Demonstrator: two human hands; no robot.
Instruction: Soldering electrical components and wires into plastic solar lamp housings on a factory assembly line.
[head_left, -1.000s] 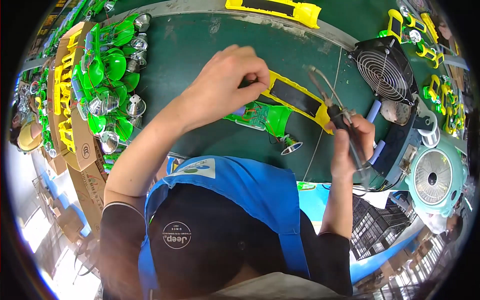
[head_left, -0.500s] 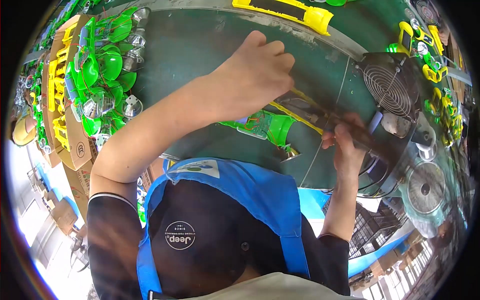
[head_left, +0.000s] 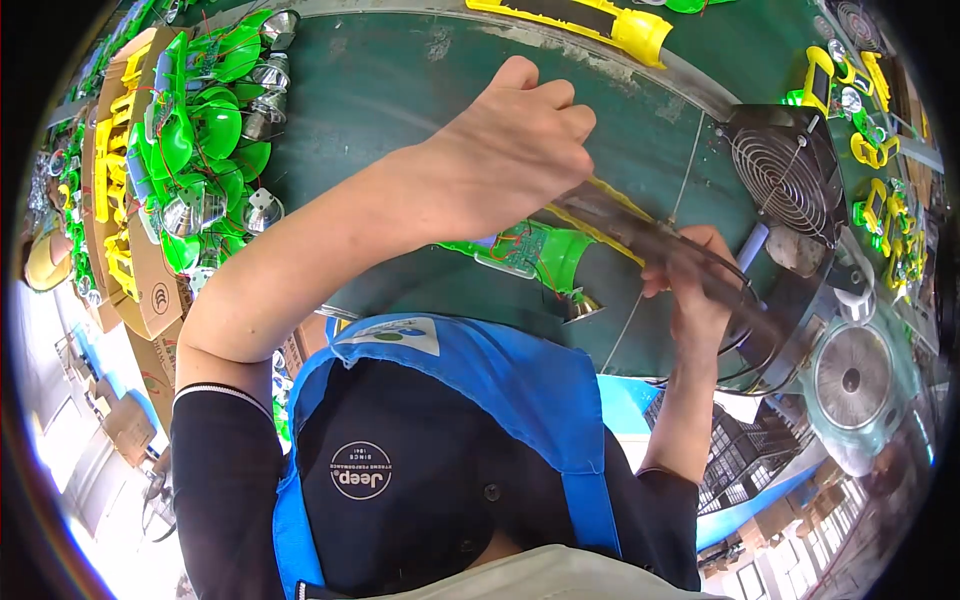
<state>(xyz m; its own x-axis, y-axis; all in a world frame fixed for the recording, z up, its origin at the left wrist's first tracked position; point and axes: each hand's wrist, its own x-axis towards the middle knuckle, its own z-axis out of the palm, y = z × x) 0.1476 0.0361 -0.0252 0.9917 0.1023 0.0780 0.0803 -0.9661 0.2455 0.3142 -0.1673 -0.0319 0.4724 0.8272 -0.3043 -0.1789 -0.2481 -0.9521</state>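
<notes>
Your left hand [head_left: 515, 160] is curled closed over the yellow strip [head_left: 610, 225] above the green plastic housing [head_left: 525, 250], which lies on the dark green bench [head_left: 400, 90] just below your knuckles. Your right hand [head_left: 695, 285] is wrapped around a blurred dark tool [head_left: 660, 245] that slants across toward the left hand, beside the black fan [head_left: 785, 180].

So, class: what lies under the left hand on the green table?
Under the left hand a green plastic part with a circuit board and red wires shows, beside a yellow strip. The hand hides the rest, including its grip.
</notes>
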